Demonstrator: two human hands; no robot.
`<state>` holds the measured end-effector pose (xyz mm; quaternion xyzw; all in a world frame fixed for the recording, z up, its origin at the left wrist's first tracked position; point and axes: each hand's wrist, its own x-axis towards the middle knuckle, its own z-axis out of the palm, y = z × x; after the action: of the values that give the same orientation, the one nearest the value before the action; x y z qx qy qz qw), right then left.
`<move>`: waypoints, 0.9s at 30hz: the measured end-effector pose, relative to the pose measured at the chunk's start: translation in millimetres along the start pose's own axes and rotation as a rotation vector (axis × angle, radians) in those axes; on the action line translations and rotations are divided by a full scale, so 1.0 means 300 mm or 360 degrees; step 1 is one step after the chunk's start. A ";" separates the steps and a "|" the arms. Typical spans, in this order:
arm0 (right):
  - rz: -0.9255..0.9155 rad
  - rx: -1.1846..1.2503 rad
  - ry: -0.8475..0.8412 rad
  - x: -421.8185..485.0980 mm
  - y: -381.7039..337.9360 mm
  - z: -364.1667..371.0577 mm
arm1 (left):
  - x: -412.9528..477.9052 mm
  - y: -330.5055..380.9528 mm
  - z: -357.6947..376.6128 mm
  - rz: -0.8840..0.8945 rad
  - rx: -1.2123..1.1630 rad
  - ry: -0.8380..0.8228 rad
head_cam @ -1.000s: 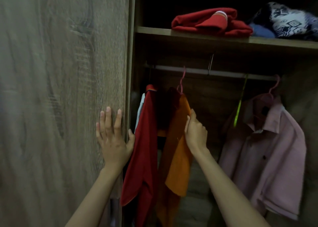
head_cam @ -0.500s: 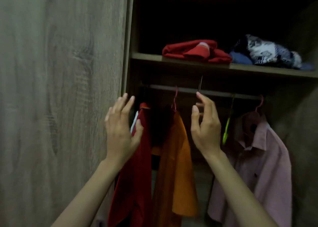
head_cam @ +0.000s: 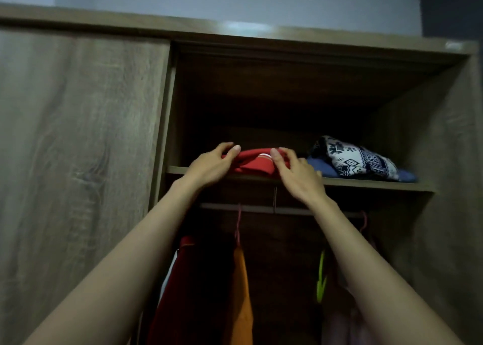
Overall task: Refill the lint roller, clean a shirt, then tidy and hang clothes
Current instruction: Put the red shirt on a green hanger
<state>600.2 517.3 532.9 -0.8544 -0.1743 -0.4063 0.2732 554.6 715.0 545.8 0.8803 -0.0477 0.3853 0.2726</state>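
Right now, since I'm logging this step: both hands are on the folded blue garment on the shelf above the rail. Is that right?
Not quite: the garment is wrong. The head view shows the left hand and right hand on the folded red garment on the shelf above the rail. The blue garment lies to its right.

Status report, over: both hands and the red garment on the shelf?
Left hand, right hand both grip folded red garment on upper shelf. Patterned bundle close beside right hand.
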 end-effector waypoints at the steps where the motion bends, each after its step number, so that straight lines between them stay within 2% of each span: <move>1: -0.0046 0.0018 -0.0061 0.002 0.002 0.002 | 0.008 0.007 0.002 0.0011 -0.0016 -0.0089; 3: -0.0131 0.0056 -0.0123 -0.002 0.009 0.004 | 0.014 0.014 0.007 0.0082 -0.0057 -0.0141; 5: -0.0211 0.0107 -0.0062 -0.016 0.016 0.010 | 0.022 0.007 0.019 0.0211 -0.0205 -0.0069; 7: -0.0314 0.0263 0.0080 -0.034 0.023 0.023 | 0.016 0.000 0.030 0.0307 -0.0413 0.0063; 10: -0.0427 0.0696 0.0304 -0.073 0.014 0.046 | -0.037 0.014 0.041 0.0354 -0.0867 0.0227; 13: -0.0435 0.1132 0.0621 -0.122 -0.037 0.049 | -0.138 0.071 0.033 0.0415 -0.1186 0.0311; 15: -0.0464 0.1282 0.0817 -0.165 -0.084 0.025 | -0.212 0.115 0.020 0.0462 -0.1314 0.0338; 21: -0.0699 0.1272 0.1343 -0.312 -0.211 -0.158 | -0.384 0.235 -0.066 0.0695 -0.1563 0.0363; 24: -0.0726 0.1244 0.1425 -0.386 -0.244 -0.229 | -0.442 0.255 -0.096 0.0778 -0.1718 0.0299; 27: -0.0603 0.1255 0.1375 -0.462 -0.231 -0.239 | -0.512 0.252 -0.086 0.0751 -0.1741 0.0221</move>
<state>436.9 517.9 483.4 -0.4013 -0.3339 -0.6622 0.5376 408.2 645.0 485.5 0.5506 -0.4153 0.4116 0.5957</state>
